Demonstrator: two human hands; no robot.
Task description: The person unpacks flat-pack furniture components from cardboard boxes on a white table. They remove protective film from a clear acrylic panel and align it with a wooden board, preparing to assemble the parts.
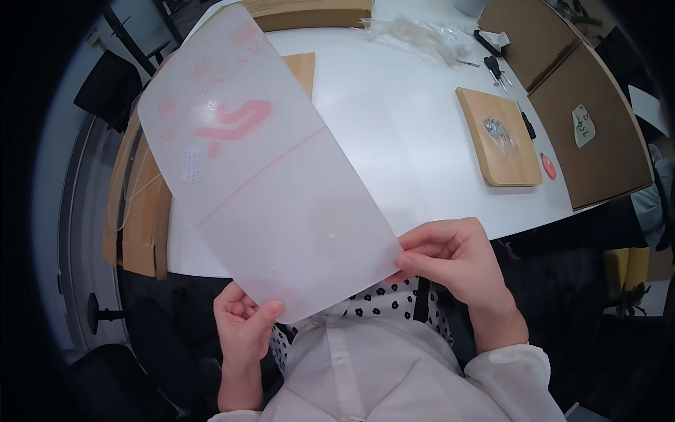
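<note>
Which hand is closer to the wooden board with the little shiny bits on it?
Right hand: it pinches the frosted plastic bag on the side where the wooden board lies. Left hand is farther.

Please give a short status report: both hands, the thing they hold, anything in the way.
Left hand and right hand both pinch the lower edge of a frosted plastic bag with red print. Bag held up over the white table. Nothing blocks it.

The frosted translucent plastic bag with pink print (260, 169) is covering most of the tan wooden board (301, 67) and part of the white table (394, 133). The brown cardboard box (309, 13) is running off the top edge. The small bagged metal parts (498, 131) are staying too small to identify.
</note>
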